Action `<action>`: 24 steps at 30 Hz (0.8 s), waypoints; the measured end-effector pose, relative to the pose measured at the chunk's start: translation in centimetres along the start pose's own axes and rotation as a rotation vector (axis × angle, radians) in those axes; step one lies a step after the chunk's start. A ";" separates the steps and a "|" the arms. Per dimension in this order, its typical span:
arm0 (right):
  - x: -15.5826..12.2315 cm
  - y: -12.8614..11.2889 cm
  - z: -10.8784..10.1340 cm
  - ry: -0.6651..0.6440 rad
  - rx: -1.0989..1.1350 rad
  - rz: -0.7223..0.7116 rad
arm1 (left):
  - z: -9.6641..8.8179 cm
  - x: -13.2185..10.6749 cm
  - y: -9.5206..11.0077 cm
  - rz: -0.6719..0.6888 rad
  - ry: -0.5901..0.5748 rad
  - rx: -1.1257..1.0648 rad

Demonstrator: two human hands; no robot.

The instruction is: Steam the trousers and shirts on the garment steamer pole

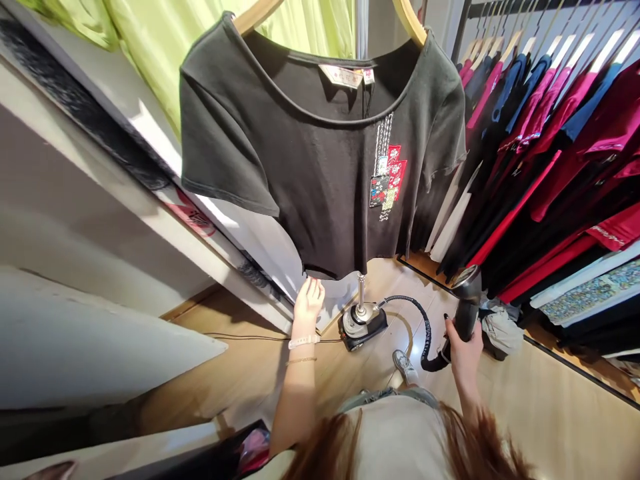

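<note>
A black T-shirt (320, 167) with a patchwork of embroidered squares on its chest hangs in front of me on a wooden hanger (413, 23). My left hand (309, 300) pinches the shirt's bottom hem at its left corner. In my right hand (465, 343) is the handle of a black garment steamer head (468, 293), held upright to the right of the shirt and apart from it. A ribbed black hose (428, 333) runs from the handle to the steamer base (363, 323) on the floor.
A rack of magenta, blue and black clothes (560, 133) lines the right side. Lime-green fabric (150, 53) hangs behind the shirt. A grey-white bundle (501, 330) lies on the wooden floor near the rack. White panels stand at left, with a cord (250, 337) along the floor.
</note>
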State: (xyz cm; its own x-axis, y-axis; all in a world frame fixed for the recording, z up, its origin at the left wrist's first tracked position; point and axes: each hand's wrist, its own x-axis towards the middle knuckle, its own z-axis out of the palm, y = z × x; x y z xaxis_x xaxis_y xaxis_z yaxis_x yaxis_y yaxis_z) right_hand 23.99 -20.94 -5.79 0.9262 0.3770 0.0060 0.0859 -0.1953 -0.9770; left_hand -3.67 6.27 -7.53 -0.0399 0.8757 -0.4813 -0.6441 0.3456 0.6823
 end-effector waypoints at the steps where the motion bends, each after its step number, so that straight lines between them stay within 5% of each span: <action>1: 0.1 0.1 0.0 -0.039 -0.043 -0.006 | 0.1 -0.1 0.0 -0.012 -0.001 -0.010; 5: 0.4 0.5 0.7 -0.195 -0.222 -0.008 | 0.6 -0.4 -0.4 -0.040 -0.029 -0.007; 14: 0.0 -0.6 2.0 -0.401 -0.216 -0.170 | -0.1 -0.5 -0.8 -0.081 -0.083 0.075; 19: 0.4 -2.3 3.0 -0.295 -0.231 -0.193 | -0.8 -1.0 -2.4 -0.035 -0.129 0.121; 24: 2.3 -3.5 2.7 -0.124 0.002 -0.208 | -2.4 -1.9 -3.6 -0.026 -0.188 0.157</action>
State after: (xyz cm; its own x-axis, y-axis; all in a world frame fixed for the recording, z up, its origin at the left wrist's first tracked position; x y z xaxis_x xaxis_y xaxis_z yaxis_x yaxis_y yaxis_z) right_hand 24.82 -16.91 -2.91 0.8367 0.5170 0.1810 0.2691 -0.1001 -0.9579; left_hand -3.12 2.58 -10.45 0.1277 0.9080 -0.3990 -0.5155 0.4045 0.7554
